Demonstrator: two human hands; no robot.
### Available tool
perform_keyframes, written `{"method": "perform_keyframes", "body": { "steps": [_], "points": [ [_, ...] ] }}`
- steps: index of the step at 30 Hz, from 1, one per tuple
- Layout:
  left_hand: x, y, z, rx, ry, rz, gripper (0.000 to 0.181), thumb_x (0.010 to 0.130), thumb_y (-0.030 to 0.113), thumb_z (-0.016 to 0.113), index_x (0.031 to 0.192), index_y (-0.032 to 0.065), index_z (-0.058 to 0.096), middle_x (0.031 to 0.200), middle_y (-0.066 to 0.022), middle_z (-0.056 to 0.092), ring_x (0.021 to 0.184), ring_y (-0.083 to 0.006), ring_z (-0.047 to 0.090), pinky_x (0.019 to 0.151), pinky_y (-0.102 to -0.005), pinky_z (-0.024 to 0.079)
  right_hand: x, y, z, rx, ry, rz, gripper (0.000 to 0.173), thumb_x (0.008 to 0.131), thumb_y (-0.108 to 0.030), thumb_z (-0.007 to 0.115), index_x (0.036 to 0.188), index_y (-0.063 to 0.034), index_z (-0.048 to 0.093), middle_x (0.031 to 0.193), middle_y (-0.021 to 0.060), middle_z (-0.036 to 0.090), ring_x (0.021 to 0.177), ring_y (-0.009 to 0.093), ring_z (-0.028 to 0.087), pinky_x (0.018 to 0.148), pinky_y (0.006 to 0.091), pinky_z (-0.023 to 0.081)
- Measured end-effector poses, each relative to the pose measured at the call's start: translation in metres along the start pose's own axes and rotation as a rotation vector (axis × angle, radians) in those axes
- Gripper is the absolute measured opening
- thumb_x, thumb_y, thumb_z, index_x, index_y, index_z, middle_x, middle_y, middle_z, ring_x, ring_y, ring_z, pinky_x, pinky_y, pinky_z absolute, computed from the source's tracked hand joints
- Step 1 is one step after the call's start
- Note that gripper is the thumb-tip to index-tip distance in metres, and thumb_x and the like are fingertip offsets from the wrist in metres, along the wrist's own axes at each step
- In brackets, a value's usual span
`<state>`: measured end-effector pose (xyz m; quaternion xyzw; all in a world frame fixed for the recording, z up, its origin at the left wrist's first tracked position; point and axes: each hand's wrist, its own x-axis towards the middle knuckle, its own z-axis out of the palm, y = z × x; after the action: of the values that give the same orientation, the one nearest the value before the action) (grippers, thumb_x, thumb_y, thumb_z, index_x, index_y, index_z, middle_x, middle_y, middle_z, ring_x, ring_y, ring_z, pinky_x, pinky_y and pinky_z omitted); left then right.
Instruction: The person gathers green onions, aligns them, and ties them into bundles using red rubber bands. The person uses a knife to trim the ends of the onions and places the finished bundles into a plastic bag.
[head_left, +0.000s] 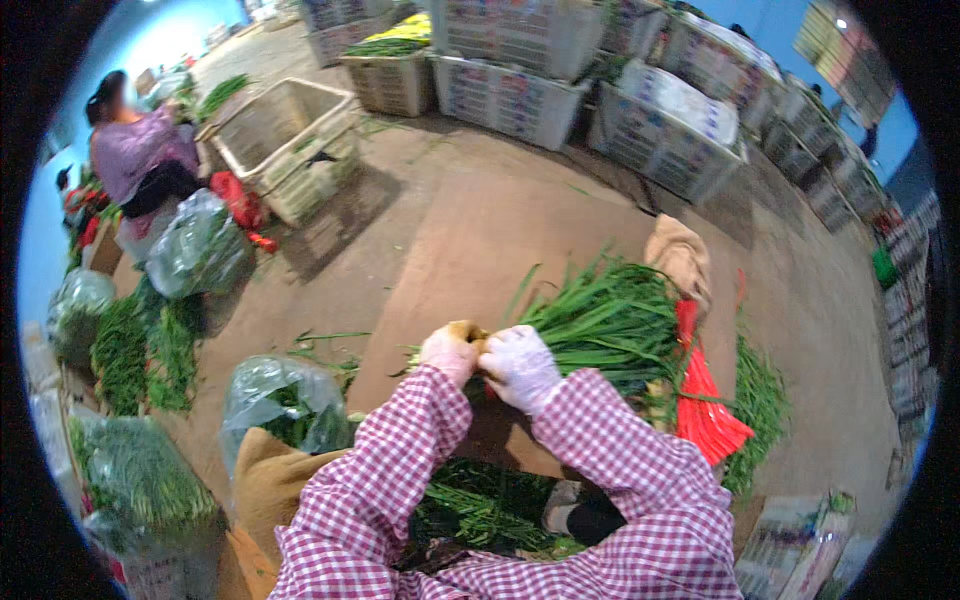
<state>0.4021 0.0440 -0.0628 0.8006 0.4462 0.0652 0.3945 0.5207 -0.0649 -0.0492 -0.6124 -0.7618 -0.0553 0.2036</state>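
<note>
My left hand (452, 351) and my right hand (519, 366), each in a thin pale glove, meet at the near part of a brown board (450, 270). Their fingertips come together; whether something small is between them is too blurred to tell. Just right of my right hand lies a pile of long green leafy stalks (607, 322), perhaps garlic chives. A bundle of red plastic strips (706, 412) is at the pile's right side, with a tan cloth (679, 255) above it. Plaited-looking details are not clear.
A plastic bag of greens (281, 409) stands at my left, near a brown cloth (274, 480). Loose greens (480, 517) lie below my arms, others (757, 412) right of the board. A person (142, 157) is at upper left beside a large crate (300, 169). Stacked crates (510, 97) line the back.
</note>
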Motion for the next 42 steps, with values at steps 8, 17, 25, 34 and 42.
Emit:
{"method": "perform_keyframes", "body": {
  "steps": [8,17,25,34,42],
  "points": [
    [-0.001,0.009,0.006,0.197,-0.038,0.132,0.033,0.093,0.026,0.056,0.119,0.0086,0.066,0.112,-0.0171,0.068,0.108,-0.0331,0.064,0.093,-0.0418,0.050,-0.012,0.005,-0.038,-0.108,-0.365,0.197,0.080,0.068,-0.055,0.079,0.130,-0.0123,0.053,0.126,0.0045,0.057,0.121,0.024,0.050,0.102,0.0422,0.036],
    [-0.097,-0.013,0.021,-0.709,0.107,0.279,0.035,0.096,0.014,0.058,0.128,-0.0020,0.058,0.117,-0.0138,0.066,0.107,-0.0221,0.063,0.094,-0.0351,0.049,-0.004,-0.011,-0.005,-0.238,-0.431,0.230,0.072,0.068,-0.029,0.080,0.132,-0.0136,0.051,0.119,0.0049,0.057,0.115,0.022,0.054,0.089,0.0392,0.042],
    [-0.153,-0.019,0.001,-0.721,0.143,0.205,0.081,0.088,0.033,0.072,0.151,0.0050,0.031,0.150,-0.0195,0.040,0.125,-0.0313,0.053,0.105,-0.0411,0.041,0.040,-0.067,-0.111,-0.245,0.006,0.329,0.083,0.054,-0.040,0.089,0.125,-0.0115,0.055,0.107,0.0101,0.062,0.102,0.028,0.060,0.084,0.0413,0.045],
    [-0.179,0.077,-0.091,-1.499,0.353,0.772,0.091,0.075,0.011,0.083,0.147,0.0047,0.028,0.141,-0.0098,0.045,0.130,-0.0223,0.045,0.111,-0.0368,0.036,0.061,-0.176,-0.158,-0.044,0.526,0.107,0.088,0.075,-0.024,0.070,0.148,0.0049,0.029,0.125,0.0231,0.053,0.111,0.039,0.054,0.089,0.0483,0.044],
    [-0.211,0.068,-0.160,-0.954,0.392,0.559,0.058,0.072,0.008,0.085,0.122,0.0036,0.056,0.109,-0.0068,0.068,0.099,-0.0190,0.065,0.090,-0.0349,0.052,0.022,-0.234,-0.160,0.205,0.465,0.269,0.089,0.074,-0.018,0.073,0.147,0.0046,0.029,0.136,0.0287,0.046,0.122,0.042,0.048,0.102,0.0480,0.040]
  ]
}}
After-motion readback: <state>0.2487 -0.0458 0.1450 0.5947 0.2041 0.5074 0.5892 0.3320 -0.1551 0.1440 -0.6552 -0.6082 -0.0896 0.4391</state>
